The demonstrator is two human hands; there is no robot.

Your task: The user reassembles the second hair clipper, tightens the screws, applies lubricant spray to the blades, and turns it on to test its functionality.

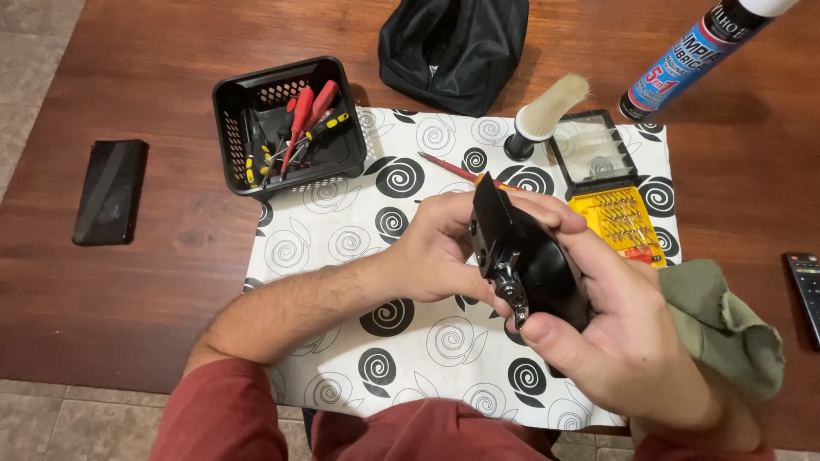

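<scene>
A black hair clipper [521,256] is held up over a white mat with black spirals [342,248], blade end pointing away from me. My right hand [615,333] wraps its body from the right, thumb pressed near a small metal lever on its side. From the left, my left hand [431,252] grips the blade end with its fingertips. A green cloth [726,329] lies under my right wrist.
On the mat: a black basket [235,137] of red and yellow screwdrivers, a loose red screwdriver [448,168], a white brush [542,115], a yellow bit case [619,218] with clear lid. A black pouch [453,51], spray can [692,55], phone [109,192] and remote [807,286] lie on the wooden table.
</scene>
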